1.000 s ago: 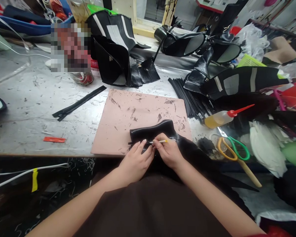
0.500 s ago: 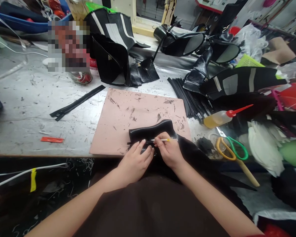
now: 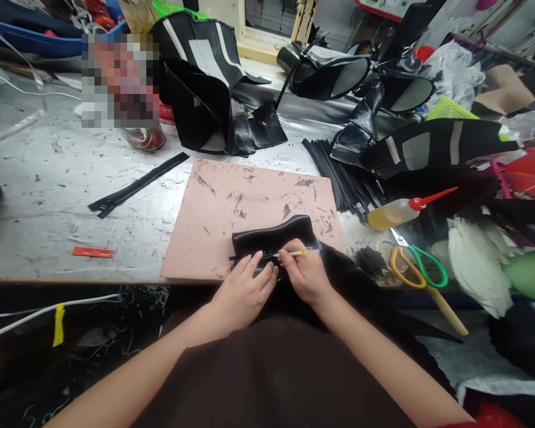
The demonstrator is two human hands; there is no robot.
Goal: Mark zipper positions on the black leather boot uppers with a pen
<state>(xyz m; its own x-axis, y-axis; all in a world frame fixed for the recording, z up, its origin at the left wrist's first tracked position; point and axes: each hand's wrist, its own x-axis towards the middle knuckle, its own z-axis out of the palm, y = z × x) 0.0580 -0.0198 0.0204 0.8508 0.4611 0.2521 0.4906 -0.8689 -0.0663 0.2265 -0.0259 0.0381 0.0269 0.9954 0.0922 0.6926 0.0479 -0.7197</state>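
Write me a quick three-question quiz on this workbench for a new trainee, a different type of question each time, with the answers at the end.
1. Multiple choice: what does the right hand hold?
A) a pair of scissors
B) a slim pen-like tool
C) a brush
2. True or false: part of the shiny black piece lies on the pink board.
3. Fill in the gap: the bottle to the right of the board has a long ___ nozzle.

Key: 1. B; 2. True; 3. red
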